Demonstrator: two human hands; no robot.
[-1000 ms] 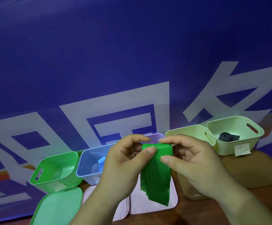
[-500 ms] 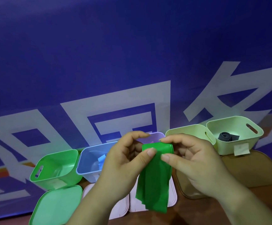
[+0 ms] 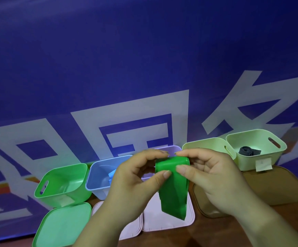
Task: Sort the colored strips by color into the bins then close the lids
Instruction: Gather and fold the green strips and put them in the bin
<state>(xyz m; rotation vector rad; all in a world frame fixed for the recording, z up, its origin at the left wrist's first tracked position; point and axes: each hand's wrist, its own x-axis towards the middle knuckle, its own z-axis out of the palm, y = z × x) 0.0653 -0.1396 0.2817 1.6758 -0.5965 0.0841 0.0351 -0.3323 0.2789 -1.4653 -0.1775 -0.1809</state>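
A smooth blue banner (image 3: 144, 59) backs the brown bench (image 3: 251, 230). Along its far edge stand rounded plastic bins: a green bin (image 3: 73, 193), a blue bin (image 3: 98, 192) holding a blue strip (image 3: 111, 174), and a cream bin (image 3: 248, 162) holding a dark roll (image 3: 249, 151). A flat green lid (image 3: 64, 223) lies at the near edge. The left hand (image 3: 134, 182) and right hand (image 3: 214, 177) pinch the folded top of a glossy green strip (image 3: 173, 191) between thumbs and forefingers above mid-bench, with its tail hanging below the fingers.

The purple bin (image 3: 171, 150) is mostly hidden behind the left hand (image 3: 135, 184), the right hand (image 3: 214, 177) and the green strip (image 3: 173, 191), so its contents cannot be told. The left hand also covers the blue bin (image 3: 100, 173) on its right side. The bottom edge cuts off the green lid (image 3: 62, 223) and both forearms. The paper label (image 3: 263, 164) is too small to read.
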